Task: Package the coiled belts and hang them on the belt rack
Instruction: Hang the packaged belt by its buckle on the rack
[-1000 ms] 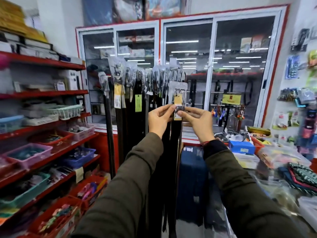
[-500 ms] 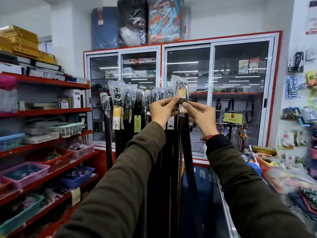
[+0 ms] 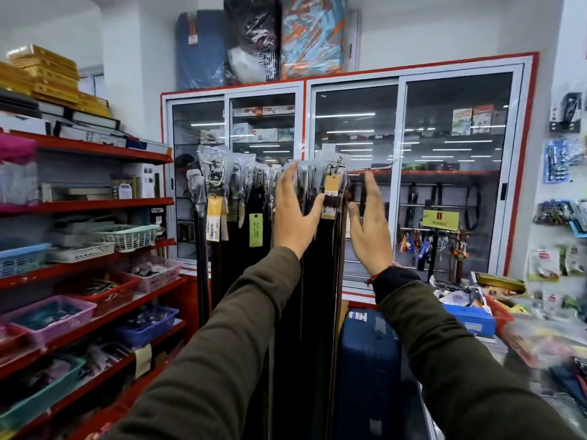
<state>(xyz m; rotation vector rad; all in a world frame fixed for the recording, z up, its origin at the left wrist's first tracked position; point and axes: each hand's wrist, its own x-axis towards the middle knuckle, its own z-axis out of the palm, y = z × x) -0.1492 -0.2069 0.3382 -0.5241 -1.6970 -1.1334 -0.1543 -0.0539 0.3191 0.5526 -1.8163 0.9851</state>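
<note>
- Both hands have let go: the left hand [image 3: 293,214] and right hand [image 3: 370,230] are spread wide, empty.
- The bagged dark leather belt with tan tag [image 3: 332,198] hangs between them on the metal rack hook [image 3: 373,168], far centre.
- Steady it; withdraw gently.

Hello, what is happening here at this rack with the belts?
A person in a shop is hanging a packaged belt on the belt rack. It hangs at the right end of the row of belts. The left hand and right hand are open on either side of it, gripping nothing.
</note>
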